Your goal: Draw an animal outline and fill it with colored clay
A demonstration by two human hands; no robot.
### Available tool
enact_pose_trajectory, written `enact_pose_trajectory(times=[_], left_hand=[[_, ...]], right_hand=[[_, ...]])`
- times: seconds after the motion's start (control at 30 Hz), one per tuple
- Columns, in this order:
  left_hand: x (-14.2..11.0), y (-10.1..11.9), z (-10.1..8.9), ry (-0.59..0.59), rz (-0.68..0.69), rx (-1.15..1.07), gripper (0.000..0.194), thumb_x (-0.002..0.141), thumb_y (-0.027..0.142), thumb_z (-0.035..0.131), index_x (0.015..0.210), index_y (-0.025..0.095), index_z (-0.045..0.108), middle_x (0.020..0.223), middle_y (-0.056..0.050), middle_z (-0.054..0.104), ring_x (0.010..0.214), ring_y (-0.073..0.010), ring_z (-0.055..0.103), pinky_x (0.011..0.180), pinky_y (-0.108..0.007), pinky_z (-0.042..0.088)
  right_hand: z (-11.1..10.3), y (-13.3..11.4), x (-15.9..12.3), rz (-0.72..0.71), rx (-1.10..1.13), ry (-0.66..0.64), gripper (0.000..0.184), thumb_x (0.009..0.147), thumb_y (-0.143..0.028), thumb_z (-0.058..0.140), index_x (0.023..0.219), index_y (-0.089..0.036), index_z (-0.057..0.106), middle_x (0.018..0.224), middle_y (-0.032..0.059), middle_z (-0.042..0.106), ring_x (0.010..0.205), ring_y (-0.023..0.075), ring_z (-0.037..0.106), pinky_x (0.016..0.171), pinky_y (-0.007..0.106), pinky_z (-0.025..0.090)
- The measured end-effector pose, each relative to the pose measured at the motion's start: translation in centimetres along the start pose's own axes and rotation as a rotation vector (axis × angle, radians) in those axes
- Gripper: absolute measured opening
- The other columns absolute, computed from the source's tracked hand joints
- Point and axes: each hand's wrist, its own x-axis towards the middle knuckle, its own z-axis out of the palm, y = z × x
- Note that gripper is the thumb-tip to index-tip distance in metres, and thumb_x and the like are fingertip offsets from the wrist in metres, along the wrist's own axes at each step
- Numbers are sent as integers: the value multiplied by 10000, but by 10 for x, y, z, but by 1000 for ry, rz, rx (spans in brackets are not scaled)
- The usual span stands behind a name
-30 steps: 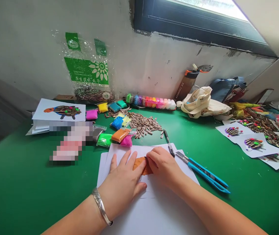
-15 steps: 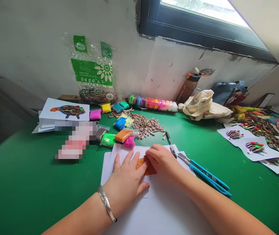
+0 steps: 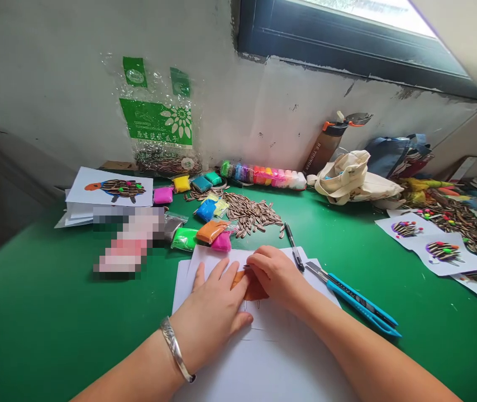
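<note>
Head view, seen from my remote station: an orange clay piece [image 3: 259,291] lies flat on a stack of white paper [image 3: 259,363], partly covered by both hands. Two narrow drawn loops project from beneath its lower edge. I read its long axis as running roughly left to right, though too much is hidden for me to be sure.

The left hand [image 3: 211,315] is spread, palm down, its index finger lying across the clay so that orange shows on either side. The right hand [image 3: 279,274] has its fingers curled in, thumb side toward the left, and pinches a dark sliver [image 3: 247,267], which I judge to be a seed. The governing relation: the clay lies below and slightly left of this pinch, with the sliver at its upper edge, projecting leftward. The right hand is nearer to that edge; the left index finger borders it closely.

Just beyond the hands, a black pen [image 3: 294,245] and a blue cutter [image 3: 362,306] lie to the right, both partly over the paper. Ahead and to the left, I note an orange clay packet [image 3: 211,231] touching a magenta one. Farther back, loose sunflower seeds [image 3: 255,215] are heaped on the green table [image 3: 75,340]. A decorated turtle card [image 3: 115,190] rests at far left.
</note>
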Motion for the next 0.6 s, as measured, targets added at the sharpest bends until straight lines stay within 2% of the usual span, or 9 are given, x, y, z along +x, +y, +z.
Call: enact_pose_trajectory(times=[0.1, 0.17, 0.2, 0.27, 0.43, 0.6], left_hand=[[-1, -2, -5, 6, 12, -4, 505, 836, 273, 606, 1322, 249, 471, 1383, -109, 493, 1357, -357, 329, 1067, -674, 266], [-3, -5, -11, -1, 39, -12, 424, 841, 284, 615, 1255, 266, 523, 1289, -89, 546, 1275, -336, 421, 1052, -615, 330], [-4, -7, -14, -6, 49, -14, 353, 850, 295, 613, 1198, 267, 558, 1218, -79, 571, 1197, -318, 481, 1028, -579, 371], [-6, -9, -20, -15, 52, -7, 304, 847, 304, 627, 1146, 262, 585, 1154, -78, 579, 1137, -312, 507, 989, -537, 413], [-11, -12, -20, -28, 44, 9, 335, 830, 282, 642, 1160, 249, 589, 1189, -97, 563, 1185, -333, 466, 983, -526, 414], [-11, -12, -16, -26, 40, -11, 423, 820, 266, 649, 1232, 242, 559, 1267, -103, 549, 1234, -336, 441, 1031, -545, 383]], right_hand=[[1, -2, 0, -24, -19, -16, 176, 885, -152, 535, 735, -177, 624, 761, 30, 575, 680, 139, 461, 635, 262, 323], [1, -3, 0, -30, -18, -16, 206, 895, -134, 504, 735, -177, 627, 757, 31, 575, 682, 141, 460, 638, 262, 325], [1, -4, 0, -14, -8, -8, 216, 901, -125, 486, 753, -176, 634, 764, 34, 577, 694, 145, 469, 643, 262, 331], [0, -4, 0, 36, 24, 10, 238, 915, -111, 450, 798, -176, 647, 780, 42, 581, 720, 153, 491, 651, 259, 349], [-5, -6, 3, 118, 60, -2, 256, 910, -84, 441, 823, -181, 662, 784, 32, 575, 724, 142, 512, 637, 237, 369], [-4, -13, 12, 6, -10, -37, 224, 875, -107, 489, 737, -179, 650, 734, 21, 551, 667, 139, 468, 607, 251, 335]])
